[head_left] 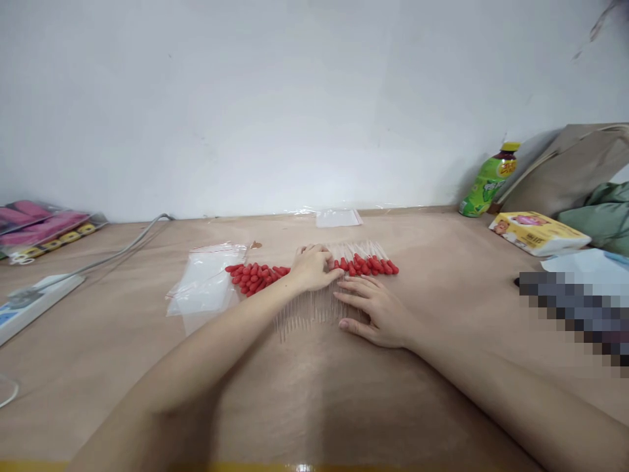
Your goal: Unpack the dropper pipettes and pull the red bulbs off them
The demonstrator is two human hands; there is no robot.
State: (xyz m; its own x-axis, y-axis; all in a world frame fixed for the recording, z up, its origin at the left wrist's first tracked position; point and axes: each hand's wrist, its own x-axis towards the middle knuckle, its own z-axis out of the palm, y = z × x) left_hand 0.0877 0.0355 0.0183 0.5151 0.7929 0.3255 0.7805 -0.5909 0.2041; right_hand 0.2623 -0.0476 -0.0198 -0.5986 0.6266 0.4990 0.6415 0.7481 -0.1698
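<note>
Several thin, pale sticks with red oval tips lie in a row on the brown table. One bunch of red tips (255,276) shows left of my left hand, and another group (366,263) lies beyond my right hand, its pale stems pointing to the wall. My left hand (312,267) bends over the middle of the row, fingers curled and thumb against the red tips; what lies under the palm is hidden. Loose stems (307,313) stick out below it toward me. Palm down, my right hand (376,313) rests with fingers apart, its fingertips touching the stems' right side.
Clear plastic bags (209,278) lie at left, with another small bag (338,217) by the wall. A power strip (44,298) with a grey cable sits far left. On the right are a green bottle (489,180), a yellow box (538,231) and a blurred dark object (574,311).
</note>
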